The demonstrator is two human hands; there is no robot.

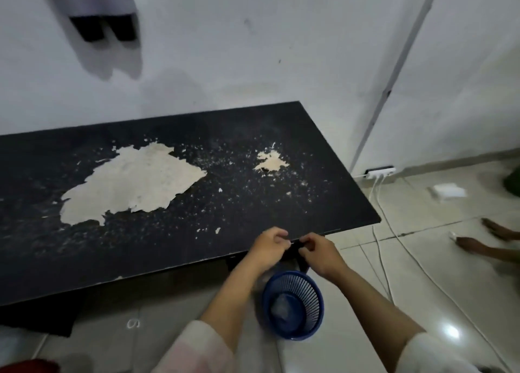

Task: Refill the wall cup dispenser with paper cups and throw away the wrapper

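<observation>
1. Hands were held together just above the blue basket point(292, 305); the left hand point(268, 246) and right hand point(319, 253) had curled fingers pinching a clear wrapper point(281, 268), barely visible.
2. Wall dispenser point(98, 15) was mounted far up-left of the basket, above the black table point(168, 203).

No print, label, brand or sign can be read anywhere in view. A faint pale mark on the floor tile point(133, 323) below the black table point(323, 175) looks like a scrawl, but it is too blurred to read.
</observation>
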